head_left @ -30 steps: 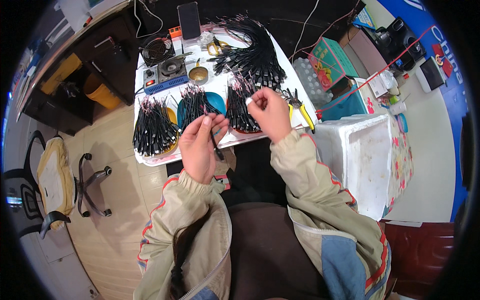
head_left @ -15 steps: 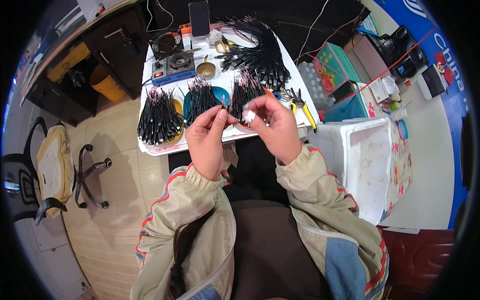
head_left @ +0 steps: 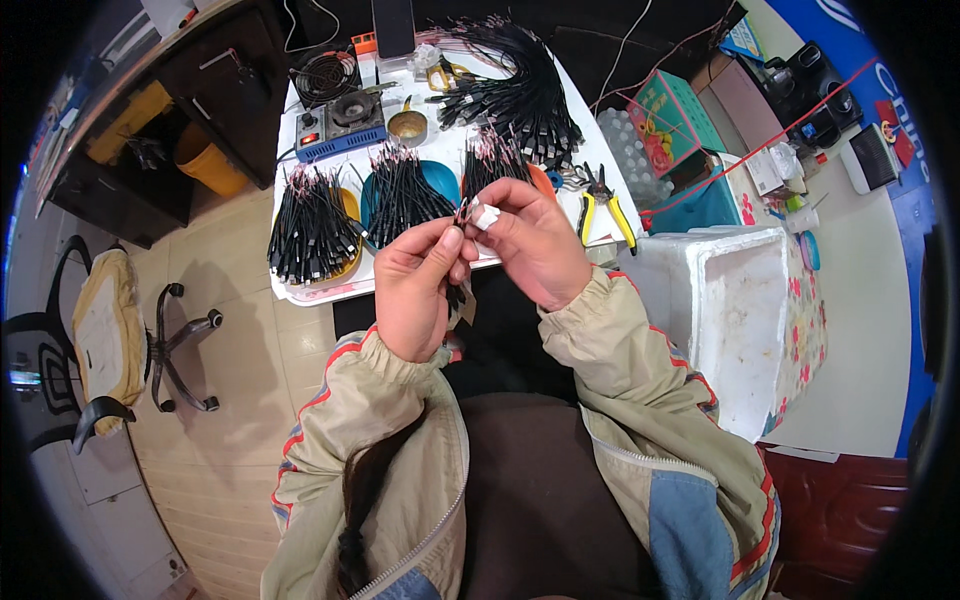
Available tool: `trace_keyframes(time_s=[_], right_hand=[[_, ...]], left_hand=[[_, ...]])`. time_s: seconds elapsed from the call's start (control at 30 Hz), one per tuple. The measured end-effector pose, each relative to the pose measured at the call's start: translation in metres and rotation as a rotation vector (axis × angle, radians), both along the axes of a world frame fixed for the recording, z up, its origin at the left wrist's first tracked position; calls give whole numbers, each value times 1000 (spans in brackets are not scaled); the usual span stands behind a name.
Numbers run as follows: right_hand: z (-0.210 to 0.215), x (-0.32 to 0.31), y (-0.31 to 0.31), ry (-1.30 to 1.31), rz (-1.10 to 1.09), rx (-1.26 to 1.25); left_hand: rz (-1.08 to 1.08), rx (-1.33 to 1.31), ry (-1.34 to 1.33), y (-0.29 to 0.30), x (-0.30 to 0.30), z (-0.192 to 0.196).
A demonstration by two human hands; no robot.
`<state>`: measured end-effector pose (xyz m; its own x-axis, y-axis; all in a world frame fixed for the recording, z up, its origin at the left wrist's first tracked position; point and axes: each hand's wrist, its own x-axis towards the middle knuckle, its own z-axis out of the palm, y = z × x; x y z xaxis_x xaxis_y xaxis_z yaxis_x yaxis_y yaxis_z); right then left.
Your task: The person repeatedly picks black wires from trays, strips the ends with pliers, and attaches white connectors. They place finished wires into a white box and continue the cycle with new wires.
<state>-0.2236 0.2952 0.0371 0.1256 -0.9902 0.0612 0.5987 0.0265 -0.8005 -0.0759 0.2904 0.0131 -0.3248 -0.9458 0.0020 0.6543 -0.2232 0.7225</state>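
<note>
Just in front of the table's near edge, my left hand (head_left: 408, 300) pinches a thin black cable (head_left: 456, 297) between thumb and fingers. Its bare wire ends stick up above my thumb, and its lower part hangs below the hand. My right hand (head_left: 545, 255) meets the left at those wire ends, thumb and fingers closed around them. A white wrap (head_left: 486, 216) covers my right thumb tip. Behind my hands, bundles of black cables stand in a yellow bowl (head_left: 353, 206), a blue bowl (head_left: 441, 180) and an orange bowl (head_left: 543, 183).
Yellow-handled pliers (head_left: 605, 215) lie at the table's right. Farther back are a blue heating unit (head_left: 342, 143), a small metal pot (head_left: 408, 126) and a large cable pile (head_left: 530, 95). A white foam box (head_left: 690, 310) stands at right, an office chair (head_left: 108, 335) at left.
My right hand has moved left and closed in on the wire ends held in my left hand. The view has shifted slightly.
</note>
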Motion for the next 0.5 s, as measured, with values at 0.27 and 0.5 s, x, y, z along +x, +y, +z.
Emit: trace_keyframes(time_s=[0.27, 0.5], right_hand=[[1, -12, -3, 153, 153, 74], [-25, -18, -16, -374, 491, 366]], left_hand=[[-312, 22, 42, -12, 16, 0], [-303, -105, -323, -17, 14, -8]])
